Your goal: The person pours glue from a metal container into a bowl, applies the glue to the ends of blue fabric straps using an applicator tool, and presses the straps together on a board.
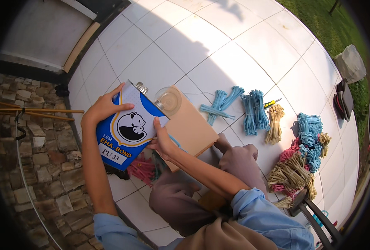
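A blue rectangular metal can point(126, 125) with a black-and-white animal picture is tilted to the right between my two hands. My left hand point(110, 104) grips its upper left side, thumb across the front. My right hand point(163, 141) closes on its lower right edge. The can's small spout points at a clear round container point(168, 102), by its left rim. Whether any liquid flows cannot be made out. That container stands on the far end of a tan board point(193, 129) in front of my crossed legs.
Bundles of blue strips point(222, 104) lie beyond the board, with more blue bundles point(255, 110), a beige bundle point(275, 123) and a yellow-handled cutter point(271, 103) to their right. A mixed pile point(293, 171) lies at right. Pink strips point(141, 168) lie beneath the can.
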`<state>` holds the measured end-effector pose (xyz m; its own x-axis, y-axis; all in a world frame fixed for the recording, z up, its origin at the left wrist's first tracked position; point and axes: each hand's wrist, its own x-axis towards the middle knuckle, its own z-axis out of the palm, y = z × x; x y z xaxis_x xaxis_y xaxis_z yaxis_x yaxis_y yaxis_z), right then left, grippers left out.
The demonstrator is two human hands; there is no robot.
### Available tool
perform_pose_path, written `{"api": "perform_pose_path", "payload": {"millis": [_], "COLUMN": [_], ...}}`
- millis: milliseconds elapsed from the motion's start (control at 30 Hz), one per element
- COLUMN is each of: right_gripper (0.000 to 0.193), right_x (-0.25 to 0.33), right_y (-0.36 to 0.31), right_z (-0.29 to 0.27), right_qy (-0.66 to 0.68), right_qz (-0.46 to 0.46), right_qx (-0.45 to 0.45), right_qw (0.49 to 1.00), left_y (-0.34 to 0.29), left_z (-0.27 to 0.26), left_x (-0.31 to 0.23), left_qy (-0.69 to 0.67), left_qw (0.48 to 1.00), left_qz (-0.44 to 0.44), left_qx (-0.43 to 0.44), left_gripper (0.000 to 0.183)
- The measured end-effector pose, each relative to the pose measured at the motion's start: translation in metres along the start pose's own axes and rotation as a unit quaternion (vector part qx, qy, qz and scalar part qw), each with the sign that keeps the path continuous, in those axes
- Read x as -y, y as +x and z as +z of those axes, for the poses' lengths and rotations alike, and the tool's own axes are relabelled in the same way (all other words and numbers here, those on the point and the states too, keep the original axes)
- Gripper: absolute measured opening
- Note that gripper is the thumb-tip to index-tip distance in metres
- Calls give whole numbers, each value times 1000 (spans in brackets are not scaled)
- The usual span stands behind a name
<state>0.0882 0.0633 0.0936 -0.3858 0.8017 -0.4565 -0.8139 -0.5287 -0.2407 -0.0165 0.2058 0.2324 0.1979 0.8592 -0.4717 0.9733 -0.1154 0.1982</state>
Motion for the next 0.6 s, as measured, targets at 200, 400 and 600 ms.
{"api": "perform_pose_path", "payload": {"millis": [200,400,600], "right_gripper": [72,85,77], "right_x": [-4,0,1], "right_y": [2,-1,-3], "right_z": [3,5,6], "right_qy": [-4,-9,-6], "right_qz": [-15,-8,-17], "right_qx": [-38,7,-10], "right_qw": [999,1000,1000], "left_y": [-5,-6,-6], "left_z": [-3,-7,-5], "left_x": [-2,-7,-2], "left_qy": [12,11,11], "left_qw": [1000,999,1000], "left_qz": [-22,-35,-20], "left_qx": [4,4,-2], "left_gripper": [104,105,104]}}
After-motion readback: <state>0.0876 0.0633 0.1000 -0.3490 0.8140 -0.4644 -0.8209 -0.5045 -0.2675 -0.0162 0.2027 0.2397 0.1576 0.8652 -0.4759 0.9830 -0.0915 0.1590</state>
